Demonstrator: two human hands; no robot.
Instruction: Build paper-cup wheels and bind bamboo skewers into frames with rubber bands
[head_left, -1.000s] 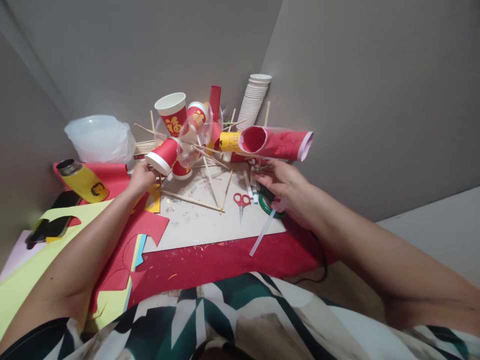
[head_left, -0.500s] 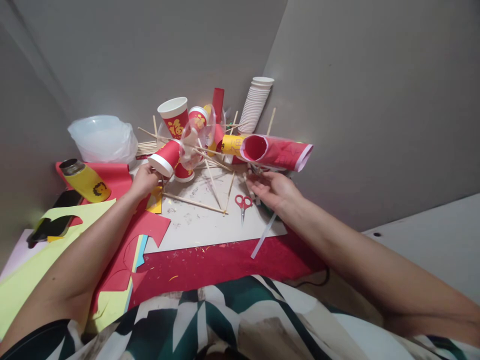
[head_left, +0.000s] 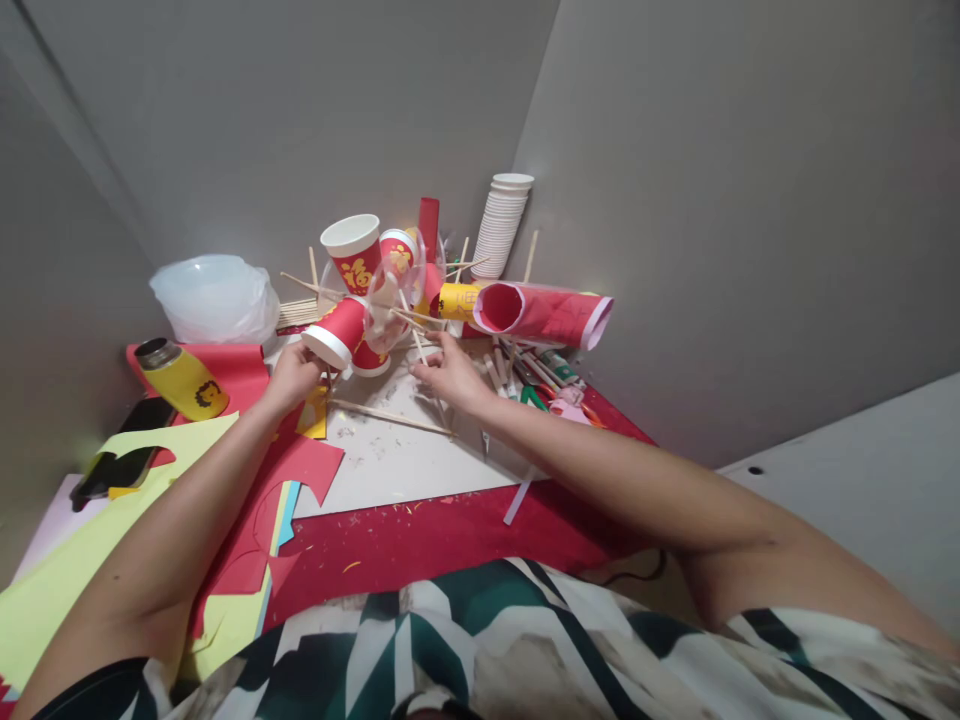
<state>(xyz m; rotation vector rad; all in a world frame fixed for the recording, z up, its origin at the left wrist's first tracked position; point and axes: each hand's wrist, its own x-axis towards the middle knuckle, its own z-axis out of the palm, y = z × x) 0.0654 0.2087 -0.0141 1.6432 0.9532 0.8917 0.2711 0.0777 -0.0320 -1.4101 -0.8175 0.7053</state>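
My left hand [head_left: 291, 376] is closed low on a craft wheel [head_left: 379, 295] of red paper cups set on wooden sticks around clear plastic discs; what its fingers grip is hidden. My right hand [head_left: 448, 372] reaches in from the right with fingers spread, its tips at the sticks under the wheel's hub. A red paper tube [head_left: 544, 312] with a yellow section lies on its side just right of the wheel. Loose wooden sticks [head_left: 390, 417] lie on the white board [head_left: 390, 455] below both hands.
A stack of white cups [head_left: 502, 225] leans in the wall corner. A yellow bottle [head_left: 182, 379], a plastic bag [head_left: 214, 298] and a black phone [head_left: 120, 460] are at the left. Red and yellow paper sheets [head_left: 247, 520] cover the near left. Pens and scraps [head_left: 551, 385] lie right.
My right hand has moved left from the green ring and scissors at the right to the sticks under the wheel, now covering the scissors. My left hand has stayed put.
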